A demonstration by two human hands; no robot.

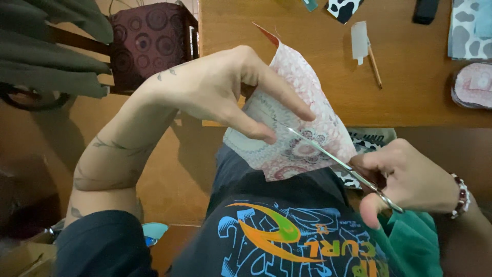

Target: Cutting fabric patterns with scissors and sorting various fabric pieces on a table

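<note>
Hands first: left hand (220, 87) pinching patterned fabric piece (302, 128), thumb and fingers clamped on its left edge, held up in the air above the lap, just in front of the worktop (410, 77) edge. Right hand (410, 179) gripping scissors (338, 161), fingers through the handles, bead bracelet (461, 197) on the wrist. Scissor blades reaching up-left into the fabric, tips close to the left thumb, lying across the pink and red printed side. Fabric roughly square, one corner pointing up, lower edge hanging near the dark blue shirt (277, 231) with orange and light blue print. Green cloth (410, 241) under the right forearm. Black-and-white spotted cloth (366, 146) just behind the fabric, partly hidden by it.

Further out on the wooden worktop: pencil (375, 64) lying beside a small pale paper strip (360, 41), well apart from the hands. Stack of round pinkish fabric pieces (474, 84) at the right edge. Cow-print sheets (469, 25) top right, another cow-print scrap (343, 7) at top centre, small dark object (425, 10) between them. Maroon patterned chair seat (148, 43) to the upper left, off the worktop.
</note>
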